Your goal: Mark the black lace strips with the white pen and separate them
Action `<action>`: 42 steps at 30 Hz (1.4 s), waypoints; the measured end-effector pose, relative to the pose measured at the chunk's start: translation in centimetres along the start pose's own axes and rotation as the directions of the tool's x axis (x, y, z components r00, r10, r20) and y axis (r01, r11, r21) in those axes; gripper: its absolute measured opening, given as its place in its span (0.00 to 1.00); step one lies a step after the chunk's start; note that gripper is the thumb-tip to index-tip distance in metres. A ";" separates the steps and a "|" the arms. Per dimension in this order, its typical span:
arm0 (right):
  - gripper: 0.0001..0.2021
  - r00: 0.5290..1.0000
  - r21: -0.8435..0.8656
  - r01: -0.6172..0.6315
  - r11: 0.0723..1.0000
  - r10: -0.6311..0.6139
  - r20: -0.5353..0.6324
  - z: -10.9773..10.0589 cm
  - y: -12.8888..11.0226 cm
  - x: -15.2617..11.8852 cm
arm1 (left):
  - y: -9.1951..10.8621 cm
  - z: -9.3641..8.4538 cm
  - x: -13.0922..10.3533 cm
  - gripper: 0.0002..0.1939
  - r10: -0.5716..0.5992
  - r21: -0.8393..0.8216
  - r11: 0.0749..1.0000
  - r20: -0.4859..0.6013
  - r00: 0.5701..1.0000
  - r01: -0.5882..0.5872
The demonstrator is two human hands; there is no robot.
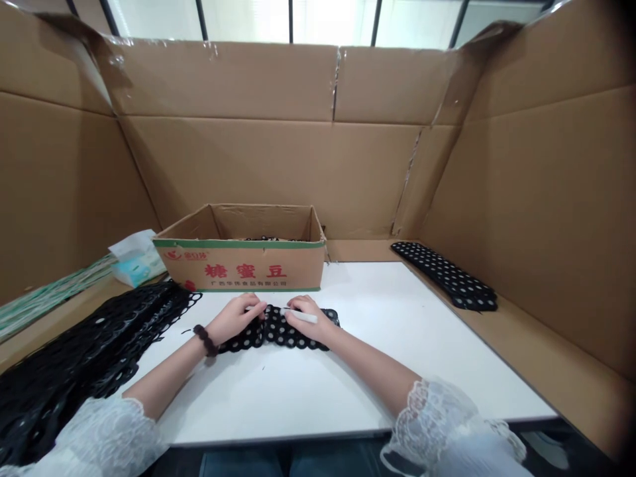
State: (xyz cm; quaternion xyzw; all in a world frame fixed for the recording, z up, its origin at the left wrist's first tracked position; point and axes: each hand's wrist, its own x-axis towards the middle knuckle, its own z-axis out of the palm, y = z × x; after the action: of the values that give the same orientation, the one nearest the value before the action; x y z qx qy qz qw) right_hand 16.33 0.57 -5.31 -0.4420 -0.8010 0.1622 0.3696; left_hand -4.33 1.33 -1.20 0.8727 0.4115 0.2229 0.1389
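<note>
A strip of black fabric (285, 336) with white polka dots and a scalloped edge lies on the white board in front of me. My left hand (237, 316) is closed on the strip's left part, thumb and fingers pinching its upper edge. My right hand (313, 319) grips a slim white pen-shaped tool (305, 317) over the strip's right part. The tool's tip points left, toward the fabric's upper edge; its exact kind is too small to tell. Part of the fabric is hidden beneath both hands.
An open cardboard box (238, 265) with dark dotted material inside stands behind my hands. Black openwork fabric (89, 344) is heaped at left, near a tissue pack (139, 260) and green-white strips (59, 288). A dotted black stack (447, 275) lies at right. Cardboard walls (278, 159) surround the board (348, 391).
</note>
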 end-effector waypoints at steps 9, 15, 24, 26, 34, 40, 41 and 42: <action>0.08 0.999 0.066 -0.028 0.997 0.027 0.018 -0.3 -0.2 0.1 | -1.1 3.0 2.0 0.11 0.002 0.086 0.996 -0.077 0.997 0.005; 0.11 0.996 0.127 -0.043 0.991 0.032 0.083 -0.7 -0.3 0.1 | -0.8 2.6 1.5 0.09 -0.023 0.045 0.999 -0.045 0.999 0.025; 0.15 0.992 0.138 -0.077 0.987 0.062 0.108 -1.3 -0.9 0.0 | -0.2 2.2 1.7 0.11 -0.028 0.074 0.997 -0.029 0.999 0.030; 0.15 0.992 0.149 -0.080 0.986 0.063 0.112 -1.3 -0.9 -0.1 | -0.1 2.1 1.7 0.12 -0.023 0.100 0.995 -0.016 1.000 0.024; 0.16 0.984 0.170 -0.124 0.978 0.099 0.146 -1.5 -0.6 0.2 | 0.0 2.2 1.5 0.10 -0.018 0.192 0.981 -0.022 1.000 0.022; 0.15 0.979 0.113 -0.141 0.984 0.121 0.167 -1.3 -0.9 0.3 | 0.8 2.0 1.4 0.09 0.016 0.310 0.951 -0.033 0.999 -0.005; 0.15 0.979 0.102 -0.135 0.986 0.117 0.166 -1.2 -0.9 0.2 | 1.1 2.0 1.3 0.09 0.028 0.327 0.945 -0.032 0.999 -0.016; 0.15 0.980 0.092 -0.129 0.987 0.112 0.162 -1.0 -0.9 0.2 | 1.3 2.1 1.3 0.08 0.040 0.341 0.940 -0.030 0.999 -0.028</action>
State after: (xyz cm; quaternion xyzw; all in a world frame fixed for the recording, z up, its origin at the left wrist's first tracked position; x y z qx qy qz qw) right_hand 16.50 0.15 -3.99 -0.4562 -0.7899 0.2593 0.3174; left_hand -1.68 1.38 -2.12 0.8864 0.4312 0.1666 -0.0256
